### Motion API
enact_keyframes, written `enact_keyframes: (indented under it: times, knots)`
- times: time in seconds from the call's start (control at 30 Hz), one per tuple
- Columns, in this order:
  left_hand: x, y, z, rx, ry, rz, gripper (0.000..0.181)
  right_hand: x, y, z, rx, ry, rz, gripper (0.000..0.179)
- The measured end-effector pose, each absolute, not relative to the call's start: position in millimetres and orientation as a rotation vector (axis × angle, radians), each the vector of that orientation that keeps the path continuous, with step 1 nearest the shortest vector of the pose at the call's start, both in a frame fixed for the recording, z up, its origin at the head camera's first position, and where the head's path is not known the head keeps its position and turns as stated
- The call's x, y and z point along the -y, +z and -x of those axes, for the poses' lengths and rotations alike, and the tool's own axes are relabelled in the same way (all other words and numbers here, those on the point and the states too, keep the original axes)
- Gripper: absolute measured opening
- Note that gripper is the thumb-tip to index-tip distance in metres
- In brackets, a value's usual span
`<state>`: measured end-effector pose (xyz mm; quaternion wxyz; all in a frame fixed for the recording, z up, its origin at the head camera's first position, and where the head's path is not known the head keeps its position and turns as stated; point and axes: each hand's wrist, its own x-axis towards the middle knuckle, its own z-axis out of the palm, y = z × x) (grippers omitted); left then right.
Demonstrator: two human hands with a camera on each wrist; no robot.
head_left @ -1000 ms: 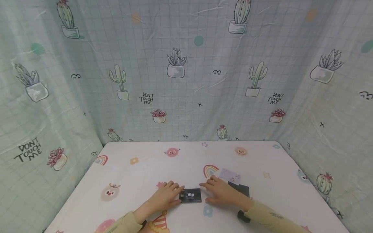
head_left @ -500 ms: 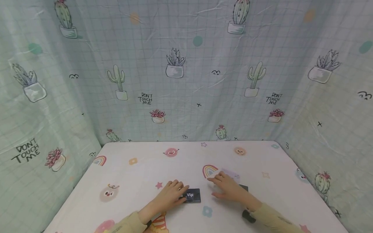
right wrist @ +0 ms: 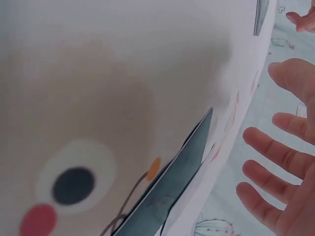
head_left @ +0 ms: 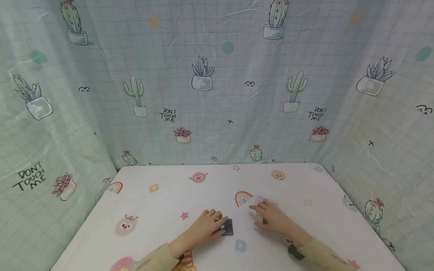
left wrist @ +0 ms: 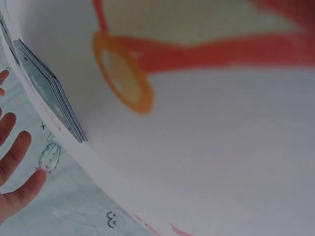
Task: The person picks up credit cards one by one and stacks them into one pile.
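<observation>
A small stack of dark cards [head_left: 229,227] lies on the table in the head view, the top one printed with pale lettering that my left hand [head_left: 203,228] partly covers. Seen from the left wrist, the stack's layered edge [left wrist: 64,103] shows, and the fingers [left wrist: 17,155] are spread beside and over it, holding nothing. My right hand [head_left: 276,221] hovers with loose, parted fingers over a dark flat piece, mostly hidden in the head view. The right wrist view shows that dark flat piece [right wrist: 167,191] below the fingers [right wrist: 268,142]. Beyond the right hand lies a pale purple card [head_left: 262,198].
The table [head_left: 162,210] wears a white cover printed with rainbows, stars and faces. A curtain [head_left: 217,143] with cactus drawings rises behind it and on both sides. A black wrist strap [head_left: 295,252] sits at the right sleeve.
My left hand has slid right, from the card stack's left edge to over its left half. The right hand has moved right, away from the stack and further over the dark flat piece.
</observation>
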<state>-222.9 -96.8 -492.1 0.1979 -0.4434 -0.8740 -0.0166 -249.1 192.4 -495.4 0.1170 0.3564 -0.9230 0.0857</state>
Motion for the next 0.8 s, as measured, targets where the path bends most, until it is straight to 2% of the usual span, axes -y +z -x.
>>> enact_keyframes:
  times: [0.8]
  knots:
    - [60,-476,239,2.442,-0.133,1.259,0.028,-215,-494,244,2.809,0.261,-0.889,0.049]
